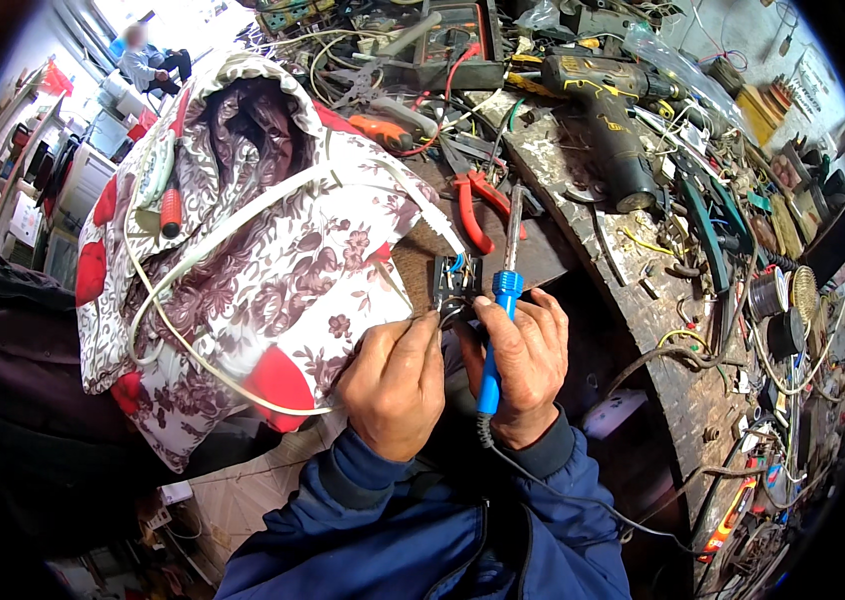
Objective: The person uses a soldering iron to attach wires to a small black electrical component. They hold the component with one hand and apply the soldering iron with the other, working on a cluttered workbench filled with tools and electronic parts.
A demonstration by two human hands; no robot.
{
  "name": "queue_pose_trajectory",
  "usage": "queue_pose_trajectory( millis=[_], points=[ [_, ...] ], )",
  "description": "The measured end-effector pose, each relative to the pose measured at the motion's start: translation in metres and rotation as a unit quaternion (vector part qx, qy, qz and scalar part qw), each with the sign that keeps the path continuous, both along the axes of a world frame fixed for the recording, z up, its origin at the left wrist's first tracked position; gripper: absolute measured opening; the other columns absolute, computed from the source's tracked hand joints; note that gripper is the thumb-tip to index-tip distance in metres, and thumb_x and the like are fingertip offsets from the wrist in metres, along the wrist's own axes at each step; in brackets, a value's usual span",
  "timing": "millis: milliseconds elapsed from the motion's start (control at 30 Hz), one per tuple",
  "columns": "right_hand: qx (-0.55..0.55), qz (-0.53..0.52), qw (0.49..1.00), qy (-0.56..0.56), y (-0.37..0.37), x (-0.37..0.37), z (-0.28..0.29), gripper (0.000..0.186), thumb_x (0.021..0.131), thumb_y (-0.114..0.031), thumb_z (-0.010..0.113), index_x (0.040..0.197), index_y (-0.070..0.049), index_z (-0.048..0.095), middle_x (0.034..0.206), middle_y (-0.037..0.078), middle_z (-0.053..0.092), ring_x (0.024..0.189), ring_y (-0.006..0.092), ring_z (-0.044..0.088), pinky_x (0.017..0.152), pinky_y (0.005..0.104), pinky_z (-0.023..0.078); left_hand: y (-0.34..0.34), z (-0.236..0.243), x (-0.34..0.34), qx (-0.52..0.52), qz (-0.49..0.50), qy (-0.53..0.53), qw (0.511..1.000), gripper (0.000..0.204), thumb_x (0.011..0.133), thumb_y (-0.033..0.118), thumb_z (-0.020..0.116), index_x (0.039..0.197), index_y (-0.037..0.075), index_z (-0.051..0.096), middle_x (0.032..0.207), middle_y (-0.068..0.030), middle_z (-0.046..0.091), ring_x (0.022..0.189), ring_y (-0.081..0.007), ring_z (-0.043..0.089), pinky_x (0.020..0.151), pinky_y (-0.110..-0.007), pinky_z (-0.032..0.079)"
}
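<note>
My right hand (526,365) grips the blue handle of a soldering iron (500,330), whose metal shaft points up and away over the bench. My left hand (398,380) pinches thin wires at a small black switch part (457,282) that sits at the bench edge, just left of the iron. A white cord (243,215) runs from that part across a floral quilted pad (263,280) with red patches, bundled on my left. Both fingertips nearly meet at the black part.
A worn wooden bench (643,290) is crowded with tools: red-handled pliers (473,205), a black and yellow power drill (608,110), a solder spool (771,292), loose wires. A person sits far off at top left (148,60). Shelves stand at left.
</note>
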State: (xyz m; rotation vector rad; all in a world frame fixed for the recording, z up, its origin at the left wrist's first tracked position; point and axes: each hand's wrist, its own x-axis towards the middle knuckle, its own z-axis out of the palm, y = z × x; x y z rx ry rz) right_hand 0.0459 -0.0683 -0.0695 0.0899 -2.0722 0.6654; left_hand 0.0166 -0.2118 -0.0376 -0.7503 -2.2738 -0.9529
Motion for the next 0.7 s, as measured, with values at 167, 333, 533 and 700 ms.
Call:
queue_pose_trajectory(
  millis=[167,333,533,700],
  points=[
    [-0.042,0.013,0.998,0.033,0.002,-0.003,-0.006,0.049,0.078,-0.001,0.08,0.126,-0.007,0.069,0.1,0.009,0.075,0.093,0.028,0.072,0.097,0.0497,0.055,0.006,0.009,-0.005,-0.034,-0.057,0.004,0.998,0.029,0.082,-0.008,0.078,0.11,-0.001,0.074,0.099,-0.0154,0.071,0.084,-0.0327,0.072,0.071,-0.04,0.059],
    [-0.039,0.037,0.998,0.03,0.006,0.0,-0.009,0.05,0.077,0.001,0.08,0.125,-0.006,0.069,0.104,0.011,0.076,0.095,0.0294,0.073,0.099,0.0505,0.054,0.01,0.019,-0.002,-0.094,-0.044,0.016,0.994,0.023,0.088,-0.004,0.072,0.11,0.001,0.07,0.104,-0.0137,0.069,0.089,-0.0325,0.071,0.076,-0.041,0.059],
    [-0.058,0.054,0.994,0.074,0.009,0.004,-0.02,0.051,0.077,0.004,0.08,0.126,-0.005,0.066,0.109,0.017,0.076,0.1,0.0334,0.075,0.102,0.0536,0.054,0.015,0.016,-0.013,-0.112,-0.031,0.006,0.993,0.018,0.086,-0.001,0.075,0.103,0.001,0.07,0.109,-0.0143,0.07,0.093,-0.0346,0.07,0.079,-0.043,0.058],
    [-0.056,0.044,0.996,0.051,0.012,0.025,-0.019,0.051,0.079,0.006,0.078,0.126,-0.004,0.06,0.111,0.022,0.075,0.104,0.0371,0.074,0.104,0.0573,0.053,0.019,0.02,-0.014,-0.14,-0.049,0.001,0.989,0.019,0.081,-0.001,0.078,0.098,0.002,0.07,0.118,-0.0148,0.073,0.096,-0.0341,0.068,0.08,-0.043,0.057]
  ],
)
